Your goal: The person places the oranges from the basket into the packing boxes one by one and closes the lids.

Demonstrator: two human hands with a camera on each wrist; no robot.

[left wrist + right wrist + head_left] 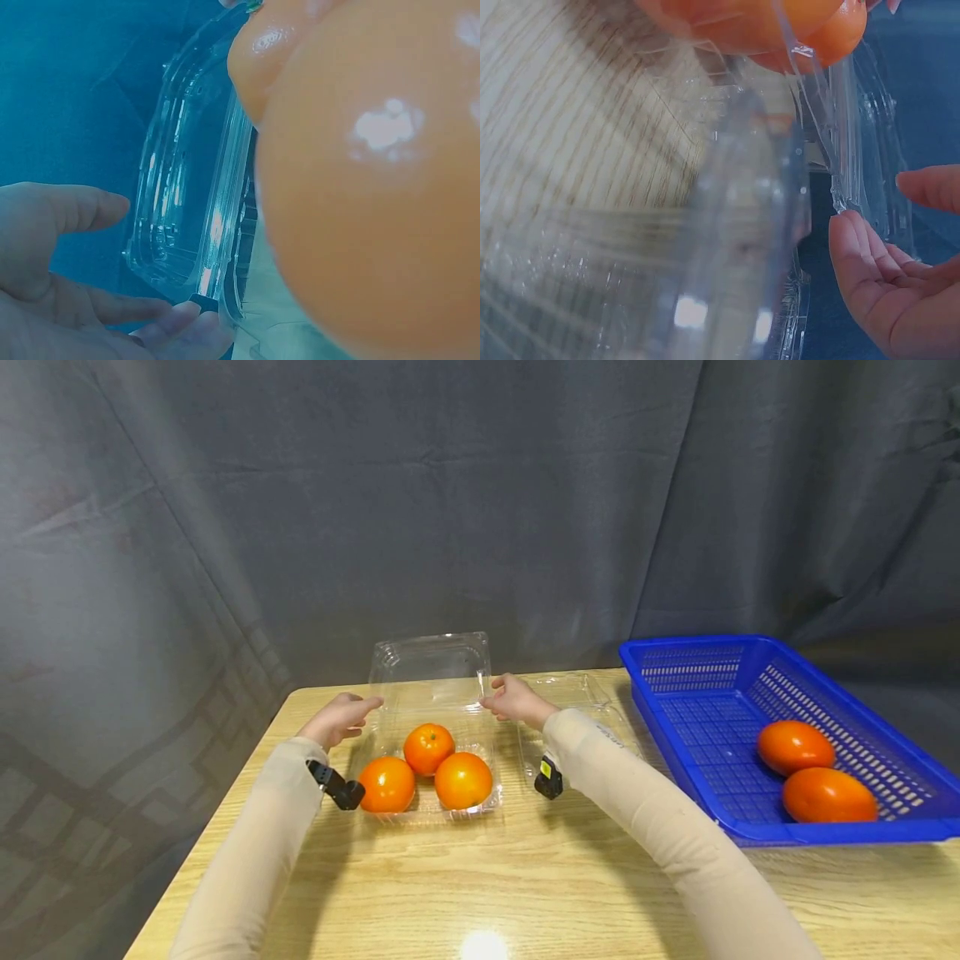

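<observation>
A clear plastic clamshell box (425, 817) stands with its lid (431, 670) raised at the back. Three oranges (462, 781) sit inside, one behind two. My left hand (341, 718) is at the lid's left side near the hinge; the left wrist view shows its fingertips (199, 330) touching the plastic and the thumb apart from it. At the right side, my right hand (517, 700) touches the hinge corner with its fingertips (849, 225), its thumb held away. A large orange (375, 187) hides much of the box in the left wrist view.
Right of the box lies another clear plastic container (570, 692), partly behind the right forearm. A blue perforated basket (697, 777) with two red-orange fruits (828, 795) stands on the wooden table (420, 893) at the right. A grey curtain (450, 510) hangs behind.
</observation>
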